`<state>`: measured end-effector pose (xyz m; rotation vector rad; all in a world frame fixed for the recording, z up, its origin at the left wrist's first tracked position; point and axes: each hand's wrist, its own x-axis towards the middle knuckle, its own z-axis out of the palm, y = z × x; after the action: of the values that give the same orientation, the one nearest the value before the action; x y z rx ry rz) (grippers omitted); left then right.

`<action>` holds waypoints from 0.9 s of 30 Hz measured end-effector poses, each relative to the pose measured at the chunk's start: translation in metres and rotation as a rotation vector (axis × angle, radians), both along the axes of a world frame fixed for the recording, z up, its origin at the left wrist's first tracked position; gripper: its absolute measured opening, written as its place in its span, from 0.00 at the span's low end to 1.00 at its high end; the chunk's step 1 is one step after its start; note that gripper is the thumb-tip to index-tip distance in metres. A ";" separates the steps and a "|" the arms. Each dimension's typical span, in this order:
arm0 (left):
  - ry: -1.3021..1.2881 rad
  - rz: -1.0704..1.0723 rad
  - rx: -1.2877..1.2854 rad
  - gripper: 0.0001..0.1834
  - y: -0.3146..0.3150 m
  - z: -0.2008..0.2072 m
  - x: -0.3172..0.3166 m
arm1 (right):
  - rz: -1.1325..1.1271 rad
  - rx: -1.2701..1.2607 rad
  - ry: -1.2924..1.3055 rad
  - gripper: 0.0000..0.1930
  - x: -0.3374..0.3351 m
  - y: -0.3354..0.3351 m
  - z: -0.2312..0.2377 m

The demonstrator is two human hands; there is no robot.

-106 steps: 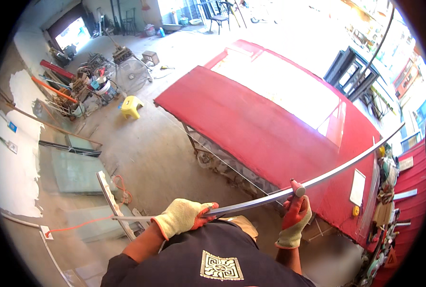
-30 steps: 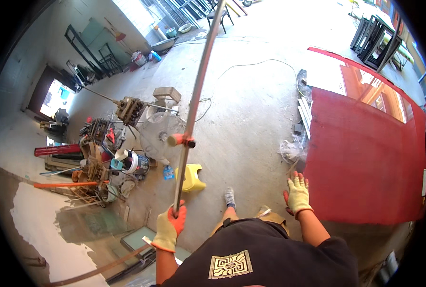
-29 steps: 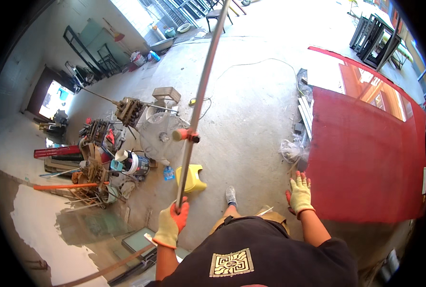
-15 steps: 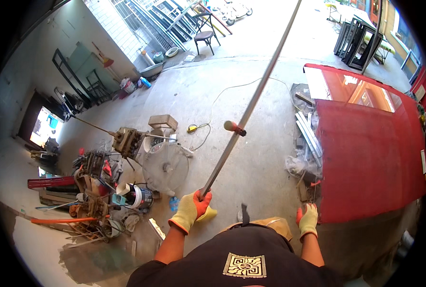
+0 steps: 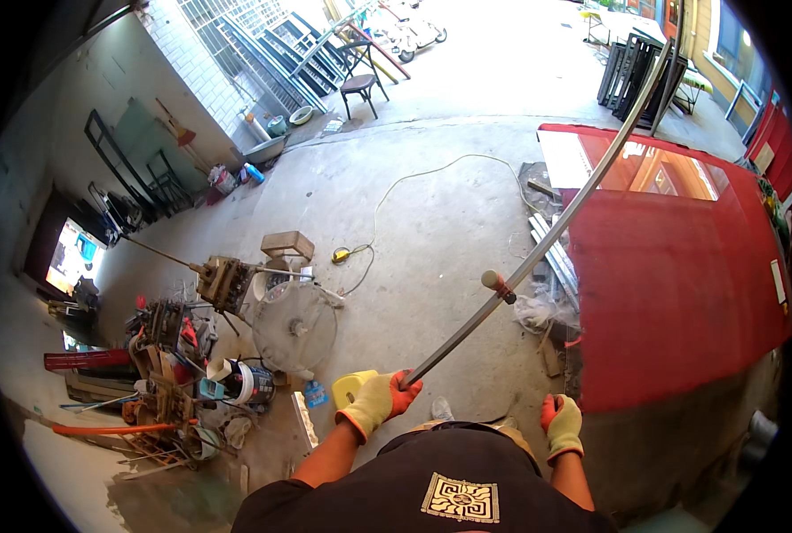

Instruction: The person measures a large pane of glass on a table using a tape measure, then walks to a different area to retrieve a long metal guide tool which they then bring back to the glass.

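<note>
My left hand [image 5: 380, 400], in a yellow and orange glove, is closed around the near end of a long thin metal bar [image 5: 556, 222]. The bar rises away to the upper right, with a short knob [image 5: 493, 282] sticking out partway along it. Its far end passes over a large red panel [image 5: 680, 284] lying flat at the right. My right hand [image 5: 563, 425], gloved the same way, hangs free below the panel's near corner and holds nothing, fingers slightly curled.
A yellow stool [image 5: 351, 386] stands just below my left hand. At the left sit a round fan-like disc [image 5: 294, 327], a machine [image 5: 227, 282], buckets and scrap tools. A cable [image 5: 413, 191] runs across the concrete floor. A chair [image 5: 360, 87] and stacked frames stand at the back.
The bar has swung from pointing straight ahead to leaning right over the red panel. My right hand let go of it earlier and has dropped lower.
</note>
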<state>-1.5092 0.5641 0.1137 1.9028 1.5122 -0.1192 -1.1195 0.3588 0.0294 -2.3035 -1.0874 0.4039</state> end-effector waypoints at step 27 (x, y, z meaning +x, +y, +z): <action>-0.186 -0.186 -0.149 0.34 -0.019 0.015 0.175 | -0.694 -0.475 0.418 0.24 0.017 -0.291 -0.028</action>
<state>-1.3345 0.5456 0.1284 1.8756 1.1703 -0.1307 -1.1022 0.0674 0.0010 -2.6344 0.0444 0.8651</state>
